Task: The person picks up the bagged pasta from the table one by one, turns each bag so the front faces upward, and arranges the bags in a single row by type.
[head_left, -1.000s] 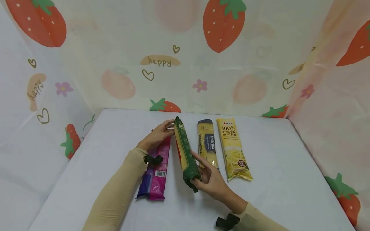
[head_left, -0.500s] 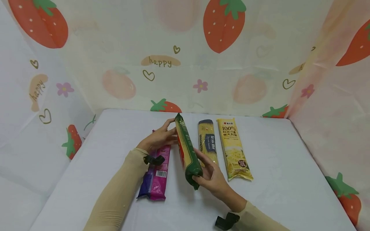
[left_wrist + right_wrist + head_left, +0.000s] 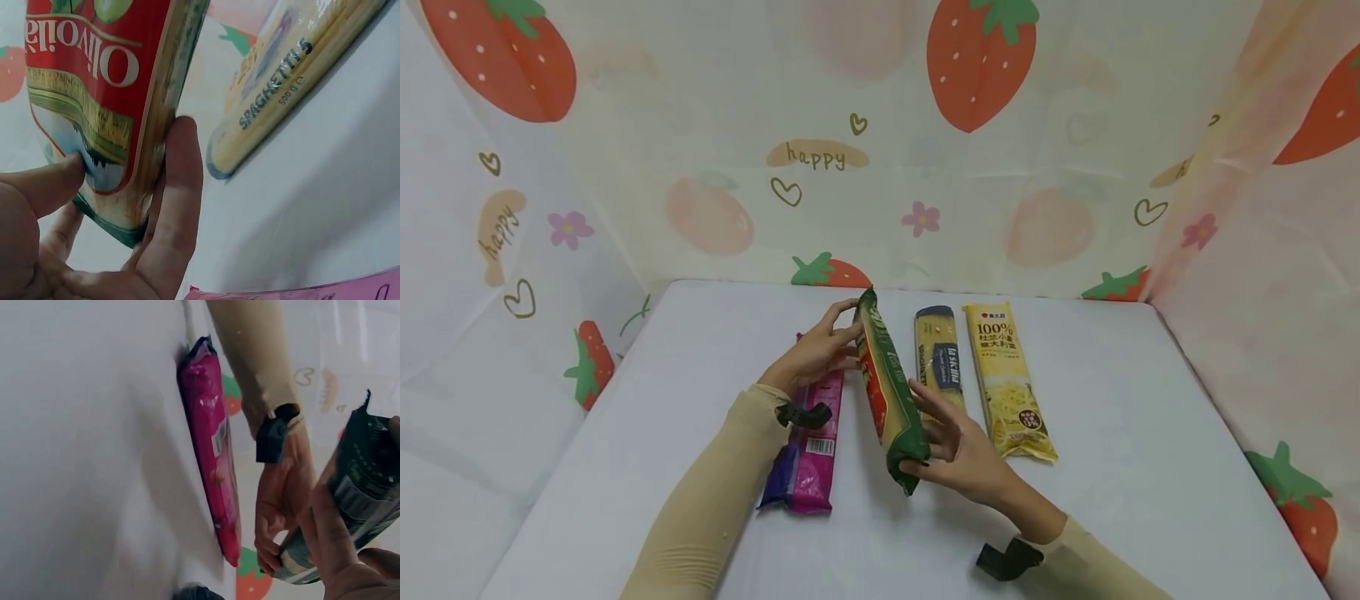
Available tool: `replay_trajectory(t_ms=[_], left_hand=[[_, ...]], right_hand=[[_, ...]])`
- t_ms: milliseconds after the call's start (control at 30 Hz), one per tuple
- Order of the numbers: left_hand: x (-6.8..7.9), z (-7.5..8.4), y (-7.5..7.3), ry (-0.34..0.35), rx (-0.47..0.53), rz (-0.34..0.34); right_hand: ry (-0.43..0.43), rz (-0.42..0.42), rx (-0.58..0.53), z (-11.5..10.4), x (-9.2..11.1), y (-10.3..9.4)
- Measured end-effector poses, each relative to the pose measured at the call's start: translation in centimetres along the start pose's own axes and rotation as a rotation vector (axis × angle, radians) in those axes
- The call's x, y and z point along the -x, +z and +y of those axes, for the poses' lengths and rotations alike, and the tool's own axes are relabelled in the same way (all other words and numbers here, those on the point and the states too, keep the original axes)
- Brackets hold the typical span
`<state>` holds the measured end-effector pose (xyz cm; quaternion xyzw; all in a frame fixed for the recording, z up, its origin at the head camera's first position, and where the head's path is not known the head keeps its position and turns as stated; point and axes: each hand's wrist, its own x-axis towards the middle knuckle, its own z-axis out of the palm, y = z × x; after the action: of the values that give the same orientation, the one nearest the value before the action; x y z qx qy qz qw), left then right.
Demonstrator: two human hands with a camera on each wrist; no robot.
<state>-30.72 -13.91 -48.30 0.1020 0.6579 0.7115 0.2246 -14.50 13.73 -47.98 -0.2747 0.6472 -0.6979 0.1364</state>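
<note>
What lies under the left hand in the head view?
A pink packet, its near end and barcode visible; the left hand covers much of its far end.

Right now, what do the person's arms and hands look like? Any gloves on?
No gloves: the left hand and right hand are bare. The left sleeve and right sleeve are beige and reach toward the wrists; the left one shows small ripples. The left gadget and right gadget, worn at the wrists, are black and chunky.

Pale walls (image 3: 730,92) printed with strawberries (image 3: 981,71), hearts (image 3: 786,192) and pink flowers (image 3: 921,219) enclose a white table (image 3: 1120,417) on three sides.
</note>
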Motion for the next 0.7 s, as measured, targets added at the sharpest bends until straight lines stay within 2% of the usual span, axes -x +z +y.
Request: replay_trajectory(t_ms=[167, 267, 400, 533, 700], left_hand=[[0.0, 0.0, 0.3, 0.001, 0.026, 0.085], [0.1, -0.1, 0.6, -0.008, 0.052, 0.135], [0.2, -0.3, 0.6, -0.007, 0.040, 0.175], [0.4, -0.5, 0.2, 0.018, 0.034, 0.158], [1.0, -0.2, -0.4, 0.033, 0.016, 0.075]], right_hand=[[0.011, -0.008, 0.103, -0.4, 0.2, 0.0], [0.012, -0.001, 0.113, -0.4, 0.4, 0.1], [-0.008, 0.017, 0.107, -0.2, 0.6, 0.0], [-0.020, 0.041, 0.130, 0.0, 0.6, -0.1], [-0.008, 0.069, 0.193, 0.2, 0.6, -0.3]])
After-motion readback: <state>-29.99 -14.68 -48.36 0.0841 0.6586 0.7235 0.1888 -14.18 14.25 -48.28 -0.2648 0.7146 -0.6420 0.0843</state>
